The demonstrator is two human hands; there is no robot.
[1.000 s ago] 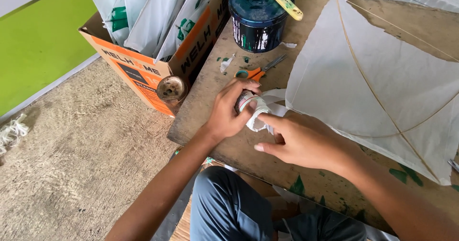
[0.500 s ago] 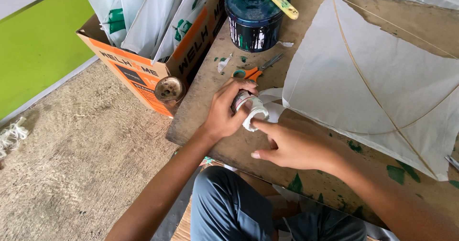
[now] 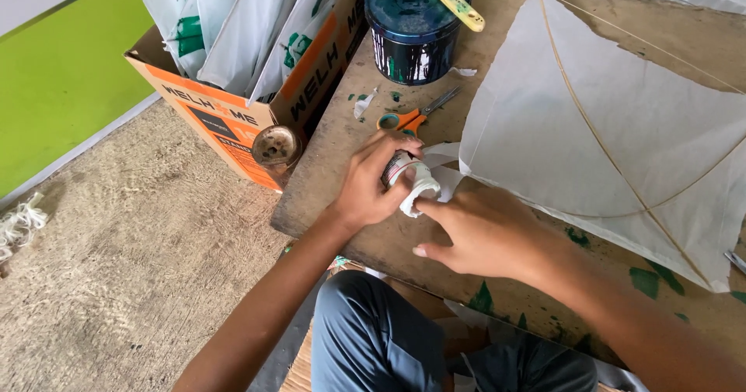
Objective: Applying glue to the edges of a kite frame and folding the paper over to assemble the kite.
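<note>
- The left hand (image 3: 371, 184) closes around a small white bottle (image 3: 398, 170) with a printed label, tipped on its side near the worktop's (image 3: 330, 178) left edge, gripped so that its end meets the other hand
- The right hand (image 3: 478, 233) presses its fingers to a scrap of white paper (image 3: 420, 191) at the bottle's lower end; whether it pinches the scrap cannot be told
- Just beyond the left hand, orange-handled scissors (image 3: 412, 117) lie flat within reach
- A white paper kite (image 3: 614, 135) with thin crossed sticks spreads from the right hand toward the worktop's right edge
- A dark paint can (image 3: 412, 42) with a yellow-handled brush (image 3: 454, 2) stands at the far edge
- A cardboard box (image 3: 233, 116) of rolled sheets sits on the floor beside the left edge
</note>
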